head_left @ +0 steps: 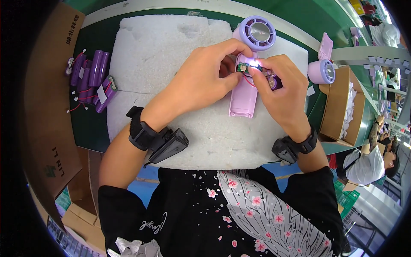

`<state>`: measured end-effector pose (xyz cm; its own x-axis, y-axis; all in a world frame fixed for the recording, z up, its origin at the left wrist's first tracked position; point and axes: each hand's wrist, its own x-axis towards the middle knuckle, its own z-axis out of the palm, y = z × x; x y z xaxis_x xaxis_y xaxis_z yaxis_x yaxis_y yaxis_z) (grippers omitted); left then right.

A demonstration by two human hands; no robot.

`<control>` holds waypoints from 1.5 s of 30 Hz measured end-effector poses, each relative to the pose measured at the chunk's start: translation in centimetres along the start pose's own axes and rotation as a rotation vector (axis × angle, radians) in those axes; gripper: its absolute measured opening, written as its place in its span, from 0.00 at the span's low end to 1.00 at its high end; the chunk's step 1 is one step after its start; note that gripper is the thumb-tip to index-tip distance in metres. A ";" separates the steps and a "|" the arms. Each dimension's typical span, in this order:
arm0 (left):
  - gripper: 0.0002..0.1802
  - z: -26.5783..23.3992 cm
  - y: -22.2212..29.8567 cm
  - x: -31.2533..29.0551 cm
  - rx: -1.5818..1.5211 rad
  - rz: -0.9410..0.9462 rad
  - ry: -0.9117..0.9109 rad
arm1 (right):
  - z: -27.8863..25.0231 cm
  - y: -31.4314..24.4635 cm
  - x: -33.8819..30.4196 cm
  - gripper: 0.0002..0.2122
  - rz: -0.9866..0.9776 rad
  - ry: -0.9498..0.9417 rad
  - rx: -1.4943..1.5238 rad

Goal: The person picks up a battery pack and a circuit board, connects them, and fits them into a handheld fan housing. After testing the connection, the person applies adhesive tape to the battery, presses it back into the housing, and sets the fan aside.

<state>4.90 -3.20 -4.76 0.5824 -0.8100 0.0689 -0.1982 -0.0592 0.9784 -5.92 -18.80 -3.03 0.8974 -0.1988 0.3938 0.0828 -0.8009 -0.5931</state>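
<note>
A small handheld fan lies on the white foam pad (180,124), its round lilac head (242,35) pointing away from me. Its pink handle shell (243,100) is open, and a green circuit board (243,67) with a bright white light shows at the upper end. My left hand (201,75) is closed round the left side of the handle's upper end, fingertips beside the board. From the right, the thumb and index finger of my right hand (284,83) pinch the board by the light. A red wire runs below it. A purple cylinder (278,82), partly hidden, sits under my right fingers.
Several purple battery packs (99,68) with red wires and white plugs lie left of the pad. At the right stand another lilac fan (322,72), a pink shell (326,46) and a cardboard box (342,107). A large carton (51,98) borders the left. Other people sit far right.
</note>
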 end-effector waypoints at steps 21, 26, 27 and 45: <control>0.17 -0.6 1.0 0.7 0.016 -0.186 -0.105 | -0.1 0.1 0.1 0.09 -0.020 0.049 -0.063; 0.19 -1.0 0.6 0.9 0.198 -0.009 -0.158 | -1.5 0.1 0.8 0.09 0.246 -0.225 0.027; 0.19 -1.0 0.6 0.9 0.219 0.033 -0.162 | -2.0 0.0 1.1 0.10 0.322 -0.336 0.079; 0.20 -1.5 0.2 0.6 0.082 -0.148 -0.017 | -4.8 2.7 1.5 0.10 0.369 -0.379 0.055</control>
<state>6.38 -2.81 -4.21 0.5966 -0.7986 -0.0791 -0.1752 -0.2258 0.9583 -6.43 -23.92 -0.67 0.9641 -0.2351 -0.1234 -0.2543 -0.6837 -0.6840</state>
